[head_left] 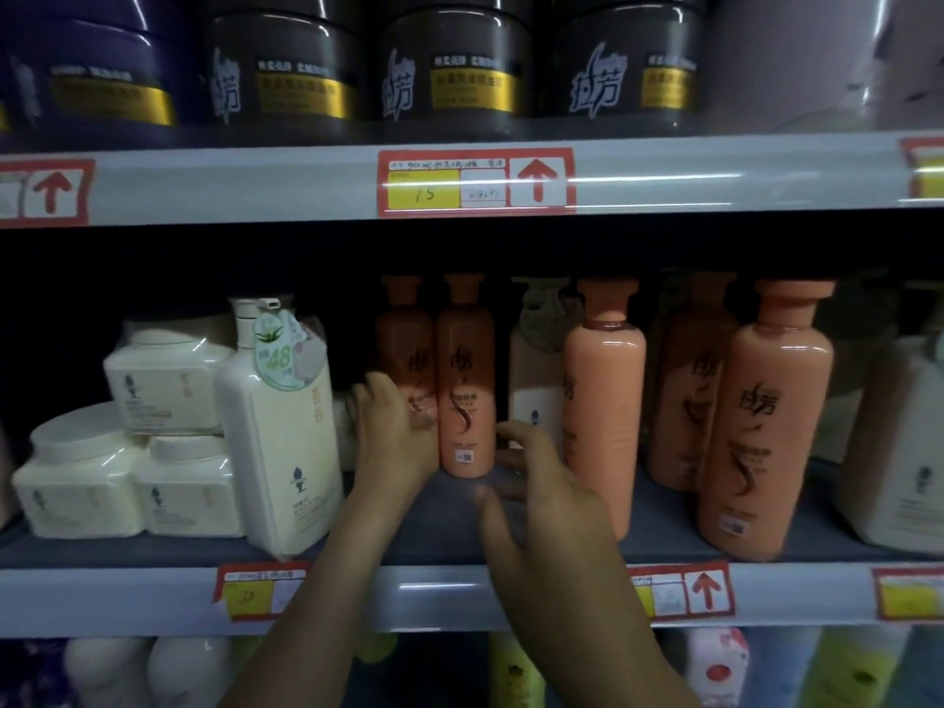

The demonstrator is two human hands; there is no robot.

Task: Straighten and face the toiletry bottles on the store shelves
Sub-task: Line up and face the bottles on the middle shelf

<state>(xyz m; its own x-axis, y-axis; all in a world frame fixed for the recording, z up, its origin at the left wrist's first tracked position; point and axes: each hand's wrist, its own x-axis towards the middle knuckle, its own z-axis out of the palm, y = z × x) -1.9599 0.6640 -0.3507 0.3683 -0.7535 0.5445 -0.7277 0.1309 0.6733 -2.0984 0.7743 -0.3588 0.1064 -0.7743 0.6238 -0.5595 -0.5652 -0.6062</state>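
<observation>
Small orange bottle [467, 380], set back on shelf [664, 539]: left hand [396, 431] grips its side, likely to face label; right hand [541, 488] open, empty, alongside

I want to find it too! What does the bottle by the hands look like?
Look at the middle shelf, below the dark jars. Between the tall white pump bottle and the big peach bottles stands a small orange bottle, with the left hand at its side. It is darker and slimmer than those, and in front of its twin.
</observation>
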